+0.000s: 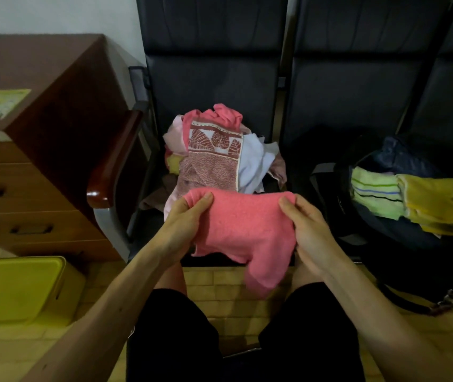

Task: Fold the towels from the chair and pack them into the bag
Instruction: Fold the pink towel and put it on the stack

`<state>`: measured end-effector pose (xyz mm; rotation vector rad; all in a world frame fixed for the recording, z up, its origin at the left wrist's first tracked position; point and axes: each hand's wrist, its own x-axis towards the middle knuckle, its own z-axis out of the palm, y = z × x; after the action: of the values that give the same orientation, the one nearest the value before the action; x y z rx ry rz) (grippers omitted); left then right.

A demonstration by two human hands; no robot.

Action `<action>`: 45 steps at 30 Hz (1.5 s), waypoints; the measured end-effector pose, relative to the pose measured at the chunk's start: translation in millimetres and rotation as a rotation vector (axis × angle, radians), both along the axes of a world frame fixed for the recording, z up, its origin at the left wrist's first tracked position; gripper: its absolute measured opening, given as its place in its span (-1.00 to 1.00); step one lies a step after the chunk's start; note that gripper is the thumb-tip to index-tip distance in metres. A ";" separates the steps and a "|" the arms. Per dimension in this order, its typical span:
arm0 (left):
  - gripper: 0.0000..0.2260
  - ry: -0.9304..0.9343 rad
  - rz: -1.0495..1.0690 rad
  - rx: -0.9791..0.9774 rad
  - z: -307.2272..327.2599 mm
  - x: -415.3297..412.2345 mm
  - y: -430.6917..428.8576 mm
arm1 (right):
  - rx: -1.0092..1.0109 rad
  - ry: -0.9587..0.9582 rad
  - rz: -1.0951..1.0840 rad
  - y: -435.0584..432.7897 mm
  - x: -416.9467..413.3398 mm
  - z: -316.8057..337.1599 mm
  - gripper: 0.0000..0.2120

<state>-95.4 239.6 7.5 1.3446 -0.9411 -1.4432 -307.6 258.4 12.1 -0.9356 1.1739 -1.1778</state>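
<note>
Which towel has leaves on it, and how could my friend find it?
Look at the dark chair beside the wooden desk; a heap of unfolded towels lies on its seat. The leaf towel lies on top of that heap, just behind the held-up pink towel. Only it has a band of big reddish leaves; its neighbours are plain.

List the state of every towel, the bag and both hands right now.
pink towel: partly folded, held up, lower corner hanging.
left hand: grips the pink towel's left top edge.
right hand: grips its right top edge.
towel pile: crumpled, unfolded, on the chair.
bag: open, right of the pile.
green striped towel: folded, in the bag.
yellow towel: folded, beside the green one.
</note>
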 end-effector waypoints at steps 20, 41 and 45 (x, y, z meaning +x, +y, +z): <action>-0.62 -0.154 -0.177 -0.138 46.7 20.2 -12.2 | -0.142 0.060 0.034 -20.5 -14.9 41.4 -0.67; -0.84 -0.217 0.093 -0.286 68.4 25.8 -19.1 | -0.471 0.814 -0.015 -26.2 -15.1 65.9 -0.70; -0.88 -0.231 0.092 -0.410 63.6 23.4 -16.3 | -0.474 0.891 -0.086 -22.9 -19.3 70.9 -0.77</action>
<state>-72.0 223.3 71.1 1.2400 -1.2318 -0.9705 -326.9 235.5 83.0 -1.9082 1.6610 -1.1520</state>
